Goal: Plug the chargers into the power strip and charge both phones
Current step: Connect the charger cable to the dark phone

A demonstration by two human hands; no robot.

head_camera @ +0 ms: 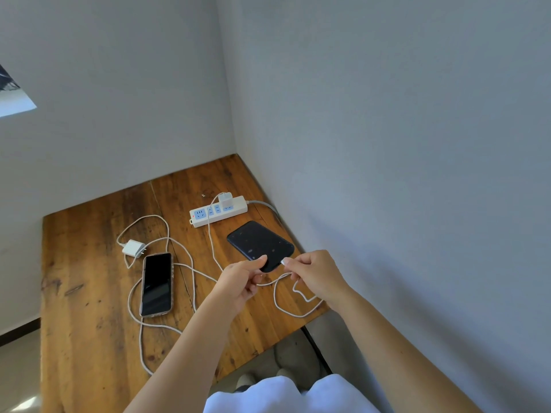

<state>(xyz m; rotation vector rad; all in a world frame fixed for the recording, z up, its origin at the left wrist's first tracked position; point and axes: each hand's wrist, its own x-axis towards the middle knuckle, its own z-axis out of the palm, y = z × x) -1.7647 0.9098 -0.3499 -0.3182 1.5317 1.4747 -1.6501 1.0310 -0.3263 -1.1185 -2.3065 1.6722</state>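
Note:
A white power strip (219, 211) lies at the back of the wooden table (89, 293). One white charger (225, 199) is plugged into it, and its cable (212, 242) runs down to my hands. My right hand (313, 275) pinches the cable's plug at the near edge of a dark blue phone (260, 243). My left hand (241, 281) grips that same near corner of the phone. A second white charger (134, 248) lies loose on the table, unplugged. Beside it rests a black-screened phone (157, 284) in a pinkish case, with cable (190, 281) looped around it.
The table sits in a corner, with walls at the back (119, 129) and the right (387, 174). The strip's grey cord (265, 205) runs toward the right wall. Cable loops (292, 311) hang at the table's near right edge. My white clothing (283, 394) shows below.

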